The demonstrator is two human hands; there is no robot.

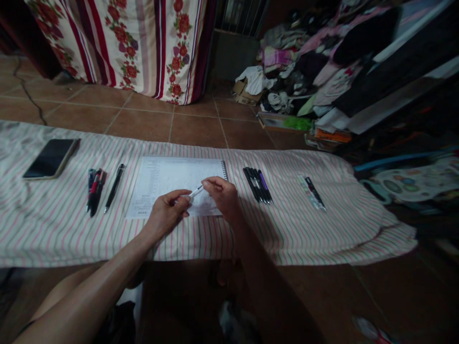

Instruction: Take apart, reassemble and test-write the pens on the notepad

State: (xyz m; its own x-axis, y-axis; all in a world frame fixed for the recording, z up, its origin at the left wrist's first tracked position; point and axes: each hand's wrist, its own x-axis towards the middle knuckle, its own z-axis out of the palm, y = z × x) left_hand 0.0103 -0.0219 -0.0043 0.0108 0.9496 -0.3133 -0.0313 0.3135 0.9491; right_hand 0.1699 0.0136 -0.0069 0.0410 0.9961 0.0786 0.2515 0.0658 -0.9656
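Observation:
Above a spiral-bound notebook [172,174], a slim, pale pen refill [196,191] with a darker section is held between my two hands. My left hand [168,210] pinches its lower left end with thumb and fingers. At the upper right end, my right hand [222,193] closes its fingertips on it. Printed lines and a table show on the white page below. Right of the notebook lies a row of several black pens [254,185], with a purple pen [264,184] at its right side. A single black pen [114,188] rests left of the notebook.
A striped cloth [201,243] covers the long table. Farther left are a bundle of pens [95,191] and a phone [52,158]. A packaged pen [312,192] lies toward the right. Beyond stand a floral curtain [143,48] and piled clothes [297,62].

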